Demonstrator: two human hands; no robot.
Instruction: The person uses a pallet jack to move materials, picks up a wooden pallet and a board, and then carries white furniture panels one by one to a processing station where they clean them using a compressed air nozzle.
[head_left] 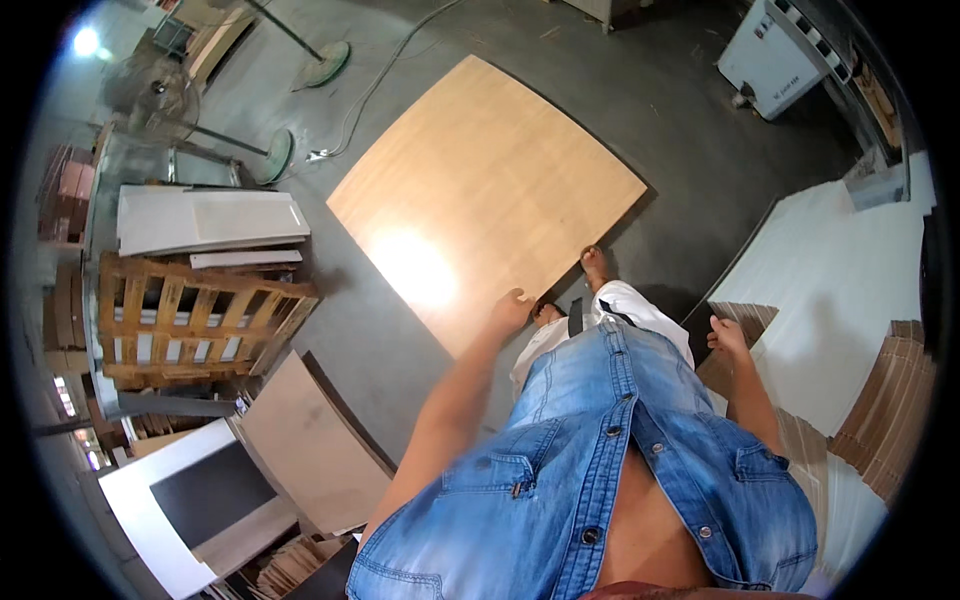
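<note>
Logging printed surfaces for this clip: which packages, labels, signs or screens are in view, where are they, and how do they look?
White machine cabinet: top right on the floor, boxy, with a small dark label on its side, too small to make out.
Stacked brown cardboard pieces: right edge, flat and layered, no print visible.
No signs or screens show.
Left hand touches the tan wood panel; it carries no label.

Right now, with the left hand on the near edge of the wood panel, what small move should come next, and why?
Probably bring the right hand onto the panel edge too. Only the left hand grips it; the right hangs free beside the hip, and the large sheet lies flat on the floor.
</note>
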